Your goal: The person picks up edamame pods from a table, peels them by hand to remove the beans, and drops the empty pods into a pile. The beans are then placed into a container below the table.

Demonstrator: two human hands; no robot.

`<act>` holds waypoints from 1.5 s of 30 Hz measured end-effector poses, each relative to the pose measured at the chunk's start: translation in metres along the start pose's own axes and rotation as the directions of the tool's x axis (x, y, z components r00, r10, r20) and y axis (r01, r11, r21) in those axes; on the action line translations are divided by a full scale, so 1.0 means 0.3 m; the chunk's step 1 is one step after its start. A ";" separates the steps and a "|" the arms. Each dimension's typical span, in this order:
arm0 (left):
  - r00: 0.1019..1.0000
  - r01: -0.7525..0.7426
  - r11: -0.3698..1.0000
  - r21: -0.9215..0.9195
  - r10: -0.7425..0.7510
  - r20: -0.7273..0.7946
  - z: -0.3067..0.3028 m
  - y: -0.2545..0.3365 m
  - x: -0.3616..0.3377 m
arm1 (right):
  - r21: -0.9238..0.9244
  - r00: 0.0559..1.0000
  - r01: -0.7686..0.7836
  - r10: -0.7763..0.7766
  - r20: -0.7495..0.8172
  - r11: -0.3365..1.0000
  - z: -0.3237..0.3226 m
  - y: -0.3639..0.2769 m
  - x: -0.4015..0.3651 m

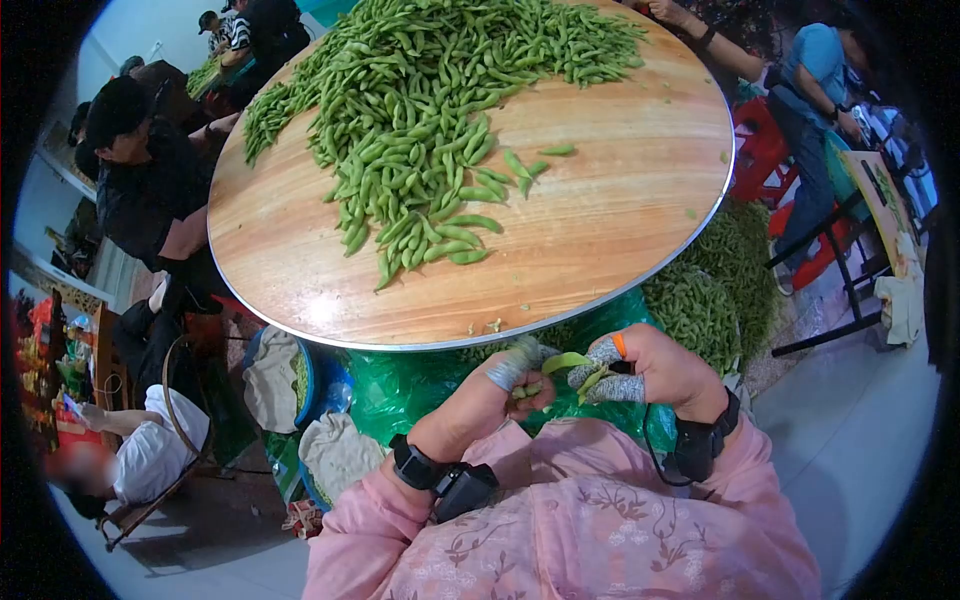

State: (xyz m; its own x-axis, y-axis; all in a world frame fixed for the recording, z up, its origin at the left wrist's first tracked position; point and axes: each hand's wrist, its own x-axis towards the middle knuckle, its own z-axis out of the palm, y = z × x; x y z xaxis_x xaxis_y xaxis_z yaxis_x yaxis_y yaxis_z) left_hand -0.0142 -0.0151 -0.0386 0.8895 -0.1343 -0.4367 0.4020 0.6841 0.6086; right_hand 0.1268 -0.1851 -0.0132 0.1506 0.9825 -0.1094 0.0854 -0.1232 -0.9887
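Both my hands are close together in front of my lap, just below the near table edge. My left hand (500,388) is curled, with small green pieces that look like beans or pods showing at its fingers; its wrapped thumb is smeared by motion. My right hand (645,372) wears grey finger covers and an orange band, and pinches a green soybean pod (568,362) pointing toward my left hand. A second pod sits lower between its fingers. On the round wooden table (620,180) lies a large heap of soybean pods (400,130).
Green plastic (395,390) hangs below the table edge. More pods (700,300) are piled at the right. Cloth-covered blue tubs (310,400) stand at the left. A person in black (150,200) sits at the table's left; another in blue (815,70) sits at right, near red stools (760,140).
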 end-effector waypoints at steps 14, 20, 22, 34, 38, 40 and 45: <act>0.887 -0.337 0.769 0.543 0.453 -0.091 0.057 0.005 -0.008 | -0.270 0.743 -0.250 0.005 -0.670 0.930 -0.060 0.036 -0.056; 0.825 -0.378 0.574 0.726 0.565 -0.018 0.029 -0.027 0.006 | 0.056 0.782 -0.081 0.098 -0.615 0.995 -0.036 0.083 -0.111; 0.826 -0.350 0.363 0.863 0.554 0.102 0.048 -0.032 0.023 | 0.002 0.914 -0.095 0.088 -0.396 0.996 0.023 0.046 -0.072; 0.785 0.110 -0.553 0.826 0.558 0.269 -0.259 -0.107 0.021 | -0.464 0.527 -0.729 -0.019 -0.849 0.503 -0.192 0.226 -0.249; 0.951 0.058 -0.439 0.896 0.296 0.083 -0.203 -0.095 -0.024 | -0.370 0.757 -0.370 0.046 -0.652 0.852 -0.075 0.268 -0.164; 0.921 -0.066 -0.306 0.950 0.348 0.176 -0.103 -0.039 -0.080 | -0.293 0.788 -0.328 0.089 -0.610 0.898 -0.047 0.244 -0.119; 0.596 -0.127 -0.291 0.948 0.742 0.307 0.004 0.173 -0.106 | -0.093 0.868 -0.192 0.125 -0.480 0.977 -0.006 0.134 -0.034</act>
State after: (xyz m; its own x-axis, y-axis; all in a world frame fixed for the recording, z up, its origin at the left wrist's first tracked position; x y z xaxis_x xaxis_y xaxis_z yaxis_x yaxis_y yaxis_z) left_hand -0.0214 0.0238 0.0077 0.8949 0.2074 0.3953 -0.0240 -0.8619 0.5065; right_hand 0.1304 -0.2003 -0.0517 0.6141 0.7708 -0.1696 0.1458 -0.3220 -0.9355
